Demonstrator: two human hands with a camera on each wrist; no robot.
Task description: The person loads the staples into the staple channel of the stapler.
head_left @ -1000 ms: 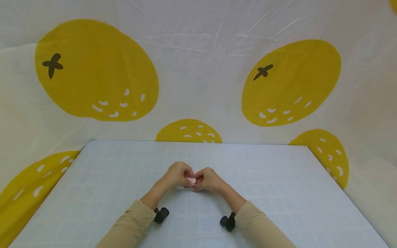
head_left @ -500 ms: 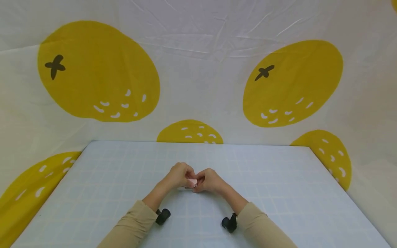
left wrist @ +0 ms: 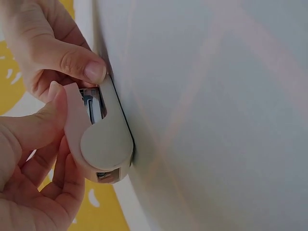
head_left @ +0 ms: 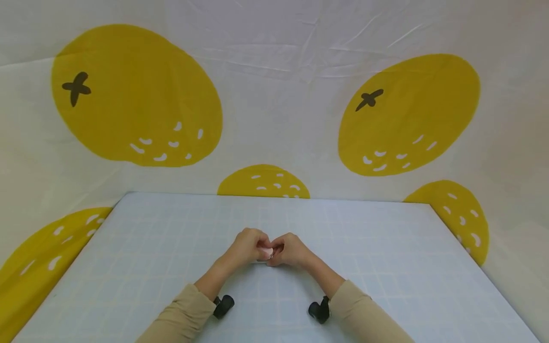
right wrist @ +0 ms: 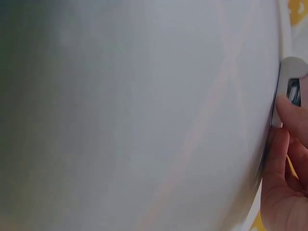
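A small stapler, with a white rounded side and base and a pink top, is held just over the table between both hands. My left hand grips the pink top, its thumb along the front end in the left wrist view. At the other side, my right hand pinches the front of the white base between thumb and fingers. A gap between top and base bares the metal inside. From the head view the fingers cover most of the stapler, leaving a pale pink bit between them.
The table has a light blue cloth with pale grid lines. Behind it hangs a white curtain printed with yellow fruit. Black wrist cameras sit beside the beige sleeves.
My left hand has dipped slightly toward me, and less of the stapler shows beside it. The right hand stays almost in place at the stapler's front.
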